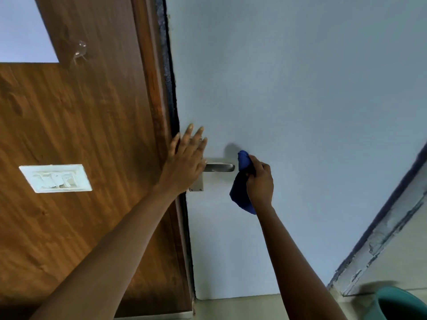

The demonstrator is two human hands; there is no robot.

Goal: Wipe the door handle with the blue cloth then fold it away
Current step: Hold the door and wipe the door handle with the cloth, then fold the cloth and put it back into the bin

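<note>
A silver lever door handle (219, 167) sticks out to the right from its metal backplate (197, 184) on the pale blue door (300, 100). My left hand (186, 159) lies flat and open against the door edge, covering the handle's root and the upper backplate. My right hand (260, 182) grips a bunched blue cloth (241, 183). The cloth's top sits just right of the handle's free tip, and its lower end hangs down below my fist.
A brown wooden panel (80, 135) stands left of the door, carrying a white switch plate (55, 178) and a clear hook (80, 53). A teal bucket (397, 304) sits on the floor at the bottom right, near a chipped skirting edge (379, 236).
</note>
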